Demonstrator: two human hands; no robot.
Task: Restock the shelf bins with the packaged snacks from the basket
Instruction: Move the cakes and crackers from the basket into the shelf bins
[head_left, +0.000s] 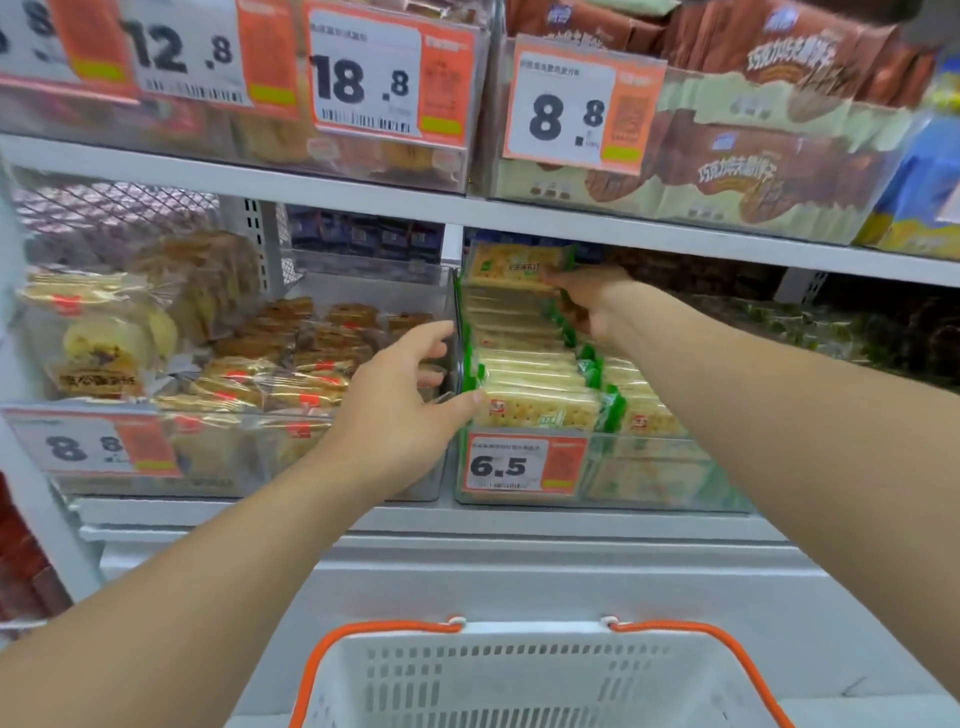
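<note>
A clear shelf bin with a 6.5 price tag holds several green-edged cracker packs in rows. My right hand reaches deep into this bin and pinches one cracker pack standing upright at the back. My left hand is at the bin's left wall, fingers spread, with the thumb touching the front pack. The white basket with orange handles stands below, in front of the shelf; its inside is mostly out of view.
Left of the cracker bin, another clear bin holds several brown and yellow pastry packs. The shelf above carries bins of biscuits with price tags 18.8 and 8.8. Dark snack packs lie to the right.
</note>
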